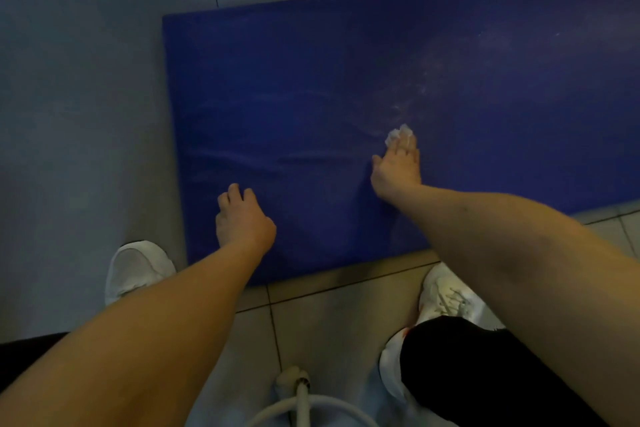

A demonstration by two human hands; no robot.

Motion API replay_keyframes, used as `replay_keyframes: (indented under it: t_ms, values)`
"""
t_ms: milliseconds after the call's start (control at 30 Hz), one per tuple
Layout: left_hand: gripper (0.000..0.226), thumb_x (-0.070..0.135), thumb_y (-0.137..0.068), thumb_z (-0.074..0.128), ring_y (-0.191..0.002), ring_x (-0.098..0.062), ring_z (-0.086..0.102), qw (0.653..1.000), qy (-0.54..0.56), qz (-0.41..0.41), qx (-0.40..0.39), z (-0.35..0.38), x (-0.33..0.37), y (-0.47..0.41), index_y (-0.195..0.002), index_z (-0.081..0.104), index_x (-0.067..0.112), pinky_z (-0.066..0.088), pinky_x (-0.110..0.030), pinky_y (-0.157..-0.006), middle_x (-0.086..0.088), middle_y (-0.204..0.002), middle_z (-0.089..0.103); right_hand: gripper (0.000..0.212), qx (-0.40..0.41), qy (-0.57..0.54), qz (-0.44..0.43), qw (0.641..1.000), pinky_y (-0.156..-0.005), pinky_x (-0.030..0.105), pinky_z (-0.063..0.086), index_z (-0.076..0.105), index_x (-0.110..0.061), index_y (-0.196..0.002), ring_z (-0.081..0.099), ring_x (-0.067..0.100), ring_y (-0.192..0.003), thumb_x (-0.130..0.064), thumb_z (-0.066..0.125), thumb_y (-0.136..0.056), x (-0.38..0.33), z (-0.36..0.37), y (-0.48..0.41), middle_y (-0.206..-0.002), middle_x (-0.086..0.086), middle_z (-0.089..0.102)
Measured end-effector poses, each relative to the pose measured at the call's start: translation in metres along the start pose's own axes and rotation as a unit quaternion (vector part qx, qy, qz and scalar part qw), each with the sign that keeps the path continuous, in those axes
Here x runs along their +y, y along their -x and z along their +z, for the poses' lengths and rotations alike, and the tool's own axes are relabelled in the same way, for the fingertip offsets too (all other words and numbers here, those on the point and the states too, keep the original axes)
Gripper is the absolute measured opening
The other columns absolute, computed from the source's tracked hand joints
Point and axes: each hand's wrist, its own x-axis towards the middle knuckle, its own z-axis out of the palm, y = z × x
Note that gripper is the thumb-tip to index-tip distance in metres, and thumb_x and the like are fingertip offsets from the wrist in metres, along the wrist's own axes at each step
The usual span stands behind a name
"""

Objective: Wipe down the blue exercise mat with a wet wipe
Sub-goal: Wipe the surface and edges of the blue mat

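Blue mat [311,97], one wipe [398,133] under right hand [398,170], left hand [242,218] touching

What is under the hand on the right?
A white wet wipe, pressed on the blue mat by the right hand. Only its end peeks out; the rest is covered.

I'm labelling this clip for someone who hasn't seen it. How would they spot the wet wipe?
Find the blue mat on the tiled floor. The right hand reaches onto it, and the wet wipe is the small crumpled white wad at its fingertips, the only white object on the mat.
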Motion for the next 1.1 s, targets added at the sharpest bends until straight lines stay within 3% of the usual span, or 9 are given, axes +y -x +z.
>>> replay_keyframes:
  t_ms: [167, 267, 467, 700, 800, 867, 967, 1033, 1100]
  values:
    - [0.060, 0.024, -0.095, 0.052, -0.144, -0.032, 0.019, 1.000, -0.022, -0.003, 0.005, 0.000, 0.002, -0.004, -0.150, 0.032, 0.011, 0.036, -0.045, -0.111, -0.010, -0.161, 0.014, 0.071, 0.003, -0.075, -0.198, 0.977, -0.127, 0.042, 0.002, 0.008, 0.005, -0.158, -0.003, 0.034, -0.155, -0.027, 0.041, -0.105, -0.067, 0.034, 0.051, -0.167, 0.021, -0.002]
    - [0.064, 0.028, -0.096, 0.057, -0.145, -0.031, 0.020, 1.000, -0.026, 0.000, -0.003, -0.005, -0.001, -0.004, -0.152, 0.031, 0.014, 0.038, -0.043, -0.111, -0.009, -0.162, 0.015, 0.064, -0.053, 0.024, -0.396, 0.916, -0.126, 0.044, -0.005, 0.014, 0.002, -0.159, -0.009, 0.032, -0.155, -0.028, 0.038, -0.107, -0.104, 0.060, 0.090, -0.168, 0.019, -0.002]
    - [0.050, 0.018, -0.094, 0.056, -0.134, -0.025, 0.033, 1.000, 0.012, -0.001, 0.010, -0.013, -0.008, -0.011, -0.143, 0.047, 0.017, 0.049, -0.042, -0.099, -0.003, -0.153, 0.030, 0.055, -0.019, 0.047, -0.481, 0.876, -0.126, 0.041, -0.002, 0.034, -0.001, -0.154, 0.007, 0.031, -0.155, -0.017, 0.045, -0.103, -0.105, 0.058, 0.073, -0.166, 0.016, 0.020]
    - [0.045, 0.017, -0.092, 0.053, -0.130, -0.027, 0.034, 0.999, 0.026, -0.037, 0.013, -0.008, 0.002, -0.011, -0.137, 0.050, 0.013, 0.049, -0.043, -0.097, -0.005, -0.149, 0.032, 0.065, -0.038, 0.100, -0.373, 0.922, -0.126, 0.046, -0.003, 0.003, -0.012, -0.162, -0.018, 0.023, -0.154, -0.038, 0.028, -0.108, -0.084, 0.030, 0.033, -0.169, 0.002, -0.014]
    - [0.049, 0.020, -0.092, 0.055, -0.133, -0.028, 0.032, 0.998, 0.022, -0.055, 0.009, -0.005, 0.010, -0.006, -0.140, 0.045, 0.013, 0.044, -0.042, -0.103, -0.006, -0.154, 0.026, 0.066, 0.016, 0.086, -0.348, 0.934, -0.122, 0.047, 0.021, 0.013, -0.014, -0.161, 0.014, 0.033, -0.150, -0.027, 0.042, -0.103, -0.079, 0.026, 0.034, -0.166, 0.008, 0.016]
    - [0.053, 0.023, -0.093, 0.056, -0.136, -0.029, 0.029, 0.998, 0.010, -0.056, 0.007, -0.003, 0.014, -0.003, -0.143, 0.042, 0.013, 0.038, -0.042, -0.107, -0.007, -0.157, 0.022, 0.058, 0.065, 0.008, -0.341, 0.938, -0.102, 0.041, 0.042, 0.036, -0.014, -0.154, 0.042, 0.030, -0.122, -0.011, 0.051, -0.098, -0.081, 0.028, 0.035, -0.139, 0.005, 0.051]
    - [0.053, 0.025, -0.094, 0.054, -0.141, -0.029, 0.025, 0.998, 0.016, -0.051, 0.030, -0.001, 0.017, 0.003, -0.145, 0.042, 0.014, 0.030, -0.042, -0.114, -0.009, -0.159, 0.023, 0.027, 0.024, -0.148, -0.330, 0.932, -0.087, 0.032, 0.054, 0.065, -0.015, -0.124, 0.054, 0.018, -0.092, -0.008, 0.054, -0.100, -0.086, 0.024, 0.042, -0.097, -0.005, 0.061]
    - [0.049, 0.027, -0.097, 0.050, -0.140, -0.028, 0.028, 0.996, 0.048, -0.038, 0.062, -0.001, 0.021, 0.009, -0.145, 0.044, 0.014, 0.031, -0.042, -0.113, -0.008, -0.157, 0.030, 0.029, -0.044, -0.244, -0.285, 0.926, -0.086, 0.014, 0.051, 0.064, -0.011, -0.128, 0.062, 0.012, -0.099, -0.006, 0.053, -0.101, -0.091, 0.015, 0.055, -0.110, -0.005, 0.066]
    - [0.049, 0.034, -0.100, 0.048, -0.136, -0.028, 0.037, 0.984, 0.166, -0.050, 0.052, -0.001, 0.026, 0.013, -0.145, 0.046, 0.015, 0.038, -0.043, -0.110, -0.006, -0.151, 0.041, 0.042, -0.065, -0.270, -0.258, 0.926, -0.091, 0.012, 0.045, 0.057, -0.009, -0.139, 0.060, 0.019, -0.115, -0.001, 0.051, -0.099, -0.095, 0.008, 0.067, -0.129, 0.006, 0.064]
